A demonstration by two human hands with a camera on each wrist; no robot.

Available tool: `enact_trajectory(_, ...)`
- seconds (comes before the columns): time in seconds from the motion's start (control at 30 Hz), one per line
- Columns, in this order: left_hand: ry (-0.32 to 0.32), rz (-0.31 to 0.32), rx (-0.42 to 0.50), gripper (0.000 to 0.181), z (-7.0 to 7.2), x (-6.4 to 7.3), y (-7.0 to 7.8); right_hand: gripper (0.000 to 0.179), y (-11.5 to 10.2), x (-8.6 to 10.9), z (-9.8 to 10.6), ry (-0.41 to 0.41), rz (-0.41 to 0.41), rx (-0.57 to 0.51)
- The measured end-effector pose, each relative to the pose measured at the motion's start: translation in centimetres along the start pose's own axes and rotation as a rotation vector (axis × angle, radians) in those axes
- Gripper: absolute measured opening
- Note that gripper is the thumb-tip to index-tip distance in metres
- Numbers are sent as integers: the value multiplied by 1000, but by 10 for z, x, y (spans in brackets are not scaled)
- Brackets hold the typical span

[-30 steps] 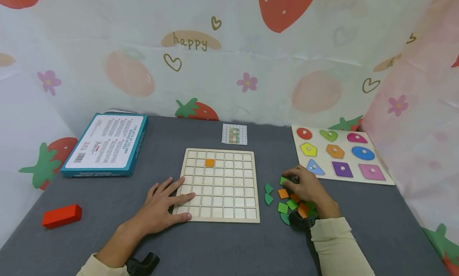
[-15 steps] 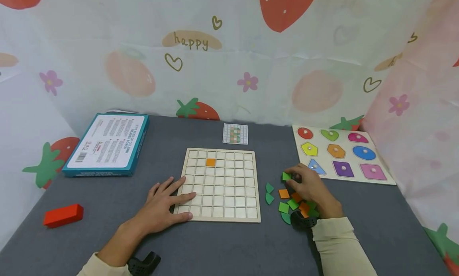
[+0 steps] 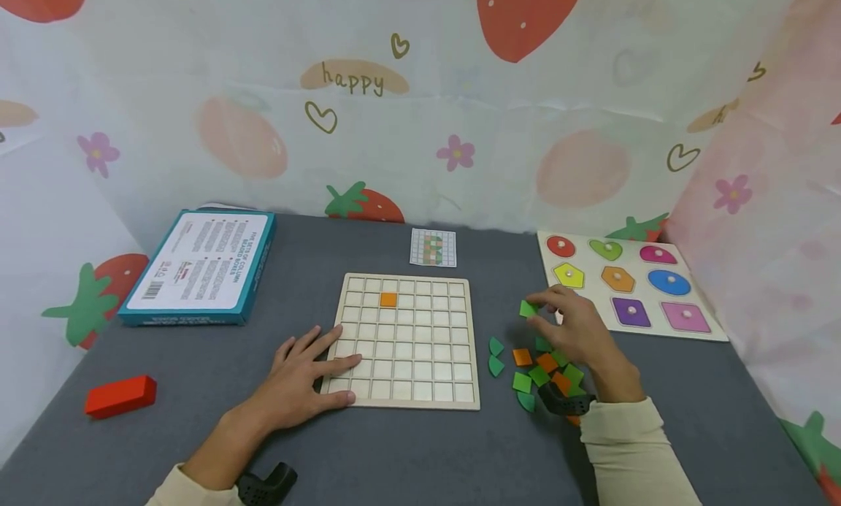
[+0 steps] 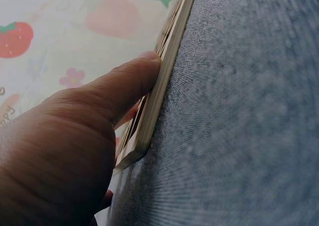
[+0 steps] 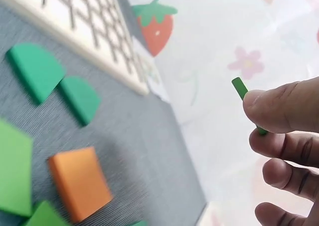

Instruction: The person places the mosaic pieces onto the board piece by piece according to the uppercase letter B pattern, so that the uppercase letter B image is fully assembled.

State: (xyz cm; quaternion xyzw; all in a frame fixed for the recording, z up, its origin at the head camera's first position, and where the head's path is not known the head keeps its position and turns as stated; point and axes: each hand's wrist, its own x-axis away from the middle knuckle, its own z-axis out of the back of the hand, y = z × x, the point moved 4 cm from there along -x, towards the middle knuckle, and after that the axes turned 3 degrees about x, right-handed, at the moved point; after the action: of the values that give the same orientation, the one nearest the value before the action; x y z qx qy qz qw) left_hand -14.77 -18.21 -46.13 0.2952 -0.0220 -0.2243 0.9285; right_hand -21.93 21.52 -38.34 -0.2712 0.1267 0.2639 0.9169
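My right hand pinches a light green square tile between thumb and fingers, above the pile of pieces. In the right wrist view the green tile shows edge-on, clear of the table. My left hand lies with spread fingers over the left edge of the wooden grid board; its thumb presses on the rim in the left wrist view. One orange square tile sits in a cell of the board's second row. Loose green and orange squares and dark green quarter-circles lie below my right hand.
A small pattern card lies behind the board. To the back right is a shape puzzle board with knobbed pieces. A teal box stands at the back left, and a red block lies nearer on the left.
My right hand has lifted the green square tile up off the pile, moving slightly up and away from the other pieces. My left hand stays on the board.
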Motion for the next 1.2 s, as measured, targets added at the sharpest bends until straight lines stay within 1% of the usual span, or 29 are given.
enact_trajectory(0.1,-2,1,3,62,0,0,1,26,-6,-4,7,14,28,-5)
enact_trajectory(0.33,4,-3,2,62,0,0,1,27,-22,-15,19,23,31,-25)
enact_trajectory(0.53,12,-14,2,62,1,0,1,26,-33,-28,23,20,45,-24)
enact_trajectory(0.7,5,-7,3,62,0,0,1,26,-43,-39,23,12,71,-42)
enact_trajectory(0.93,27,-33,3,59,0,1,3,27,-57,-54,20,3,74,-81)
enact_trajectory(1.03,29,-30,1,59,0,1,2,26,-62,-60,17,12,73,-103)
enact_trajectory(1.2,11,-11,3,61,0,0,1,26,-68,-69,9,13,52,-125)
